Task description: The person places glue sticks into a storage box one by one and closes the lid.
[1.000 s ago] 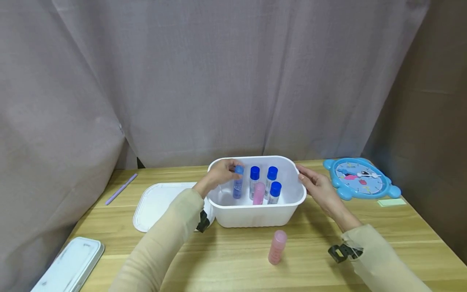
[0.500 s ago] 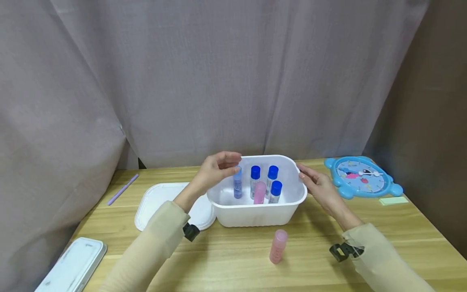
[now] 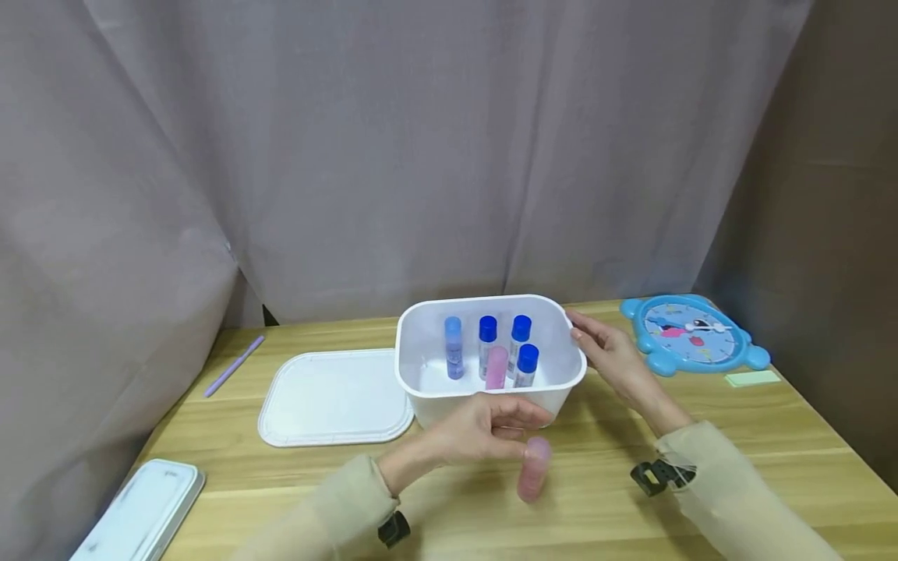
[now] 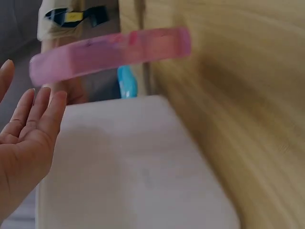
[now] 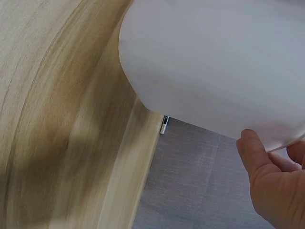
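Observation:
A slim pink bottle (image 3: 535, 477) stands upright on the table in front of the white plastic bin (image 3: 435, 407). My left hand (image 3: 480, 430) is just beside its cap, fingers extended. In the left wrist view a gap shows between these fingers and the pink bottle (image 4: 114, 52). My right hand (image 3: 616, 366) grips the bin's right rim; in the right wrist view its thumb presses the outer wall (image 5: 214, 71). Inside the bin stand a light-blue bottle (image 3: 454, 351), another pink bottle (image 3: 496, 368) and 3 clear ones with dark blue caps (image 3: 528, 358).
A white lid (image 3: 337, 397) lies left of the bin. Farther left are a purple pen (image 3: 235, 366) and a white flat case (image 3: 143, 510). A blue toy clock (image 3: 691, 335) and pale green sticky notes (image 3: 752, 379) lie to the right. Grey cloth (image 3: 421, 156) hangs behind.
My left hand let go of the light-blue bottle inside the bin, lifted away, and came forward to the pink bottle on the table. The right hand stays on the rim.

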{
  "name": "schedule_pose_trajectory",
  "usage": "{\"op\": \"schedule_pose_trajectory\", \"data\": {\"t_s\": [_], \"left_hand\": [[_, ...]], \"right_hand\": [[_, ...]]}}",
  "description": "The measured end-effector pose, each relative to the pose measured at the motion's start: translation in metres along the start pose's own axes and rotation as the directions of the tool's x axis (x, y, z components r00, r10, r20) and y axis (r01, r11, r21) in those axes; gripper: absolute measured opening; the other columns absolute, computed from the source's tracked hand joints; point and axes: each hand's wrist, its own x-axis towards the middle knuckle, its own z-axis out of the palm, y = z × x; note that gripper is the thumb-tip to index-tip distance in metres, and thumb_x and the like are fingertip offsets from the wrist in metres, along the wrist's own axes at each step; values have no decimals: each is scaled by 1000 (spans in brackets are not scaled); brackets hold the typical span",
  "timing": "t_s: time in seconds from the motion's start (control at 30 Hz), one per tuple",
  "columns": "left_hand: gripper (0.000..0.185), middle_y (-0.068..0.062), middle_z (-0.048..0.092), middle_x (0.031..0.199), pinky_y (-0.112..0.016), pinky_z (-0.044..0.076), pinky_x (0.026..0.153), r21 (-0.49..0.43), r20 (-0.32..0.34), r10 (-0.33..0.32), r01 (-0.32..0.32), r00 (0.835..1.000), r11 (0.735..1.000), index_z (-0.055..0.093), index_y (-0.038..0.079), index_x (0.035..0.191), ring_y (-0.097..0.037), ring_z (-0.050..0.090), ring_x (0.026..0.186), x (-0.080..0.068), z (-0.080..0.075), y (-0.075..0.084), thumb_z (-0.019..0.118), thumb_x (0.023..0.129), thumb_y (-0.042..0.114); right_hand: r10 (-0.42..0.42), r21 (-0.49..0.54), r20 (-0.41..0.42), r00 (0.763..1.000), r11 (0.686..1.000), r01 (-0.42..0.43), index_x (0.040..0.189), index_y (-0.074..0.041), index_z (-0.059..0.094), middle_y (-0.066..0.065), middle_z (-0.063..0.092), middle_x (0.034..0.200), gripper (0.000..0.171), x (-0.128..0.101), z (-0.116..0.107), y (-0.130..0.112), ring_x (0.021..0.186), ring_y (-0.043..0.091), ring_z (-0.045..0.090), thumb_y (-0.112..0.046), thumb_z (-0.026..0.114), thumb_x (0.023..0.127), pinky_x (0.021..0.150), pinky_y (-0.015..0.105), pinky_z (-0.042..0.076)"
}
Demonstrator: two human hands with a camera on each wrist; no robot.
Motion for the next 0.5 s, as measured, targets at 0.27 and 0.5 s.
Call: {"op": "schedule_pose_trajectory", "data": {"t_s": [0.27, 0.5], "left_hand": [[40, -20, 64, 115, -19, 49, 90, 82, -14, -17, 19, 1000, 996, 60, -6, 116, -2, 62, 99, 2, 9, -18, 71, 77, -6], [34, -22, 66, 108, -20, 52, 84, 70, -44, -15, 18, 999, 997, 63, -6, 110, -2, 64, 92, 0, 11, -22, 71, 77, -8]], "right_hand": [[40, -28, -6, 999, 999, -40, 145, 1, 29, 26, 35, 145, 52, 1, 1, -3, 125, 42, 45, -25, 41, 102, 90, 37, 49], [61, -27, 3, 998, 998, -61, 145, 0, 29, 27, 36, 144, 51, 2, 1, -3, 125, 42, 45, -23, 42, 102, 91, 40, 48]]}}
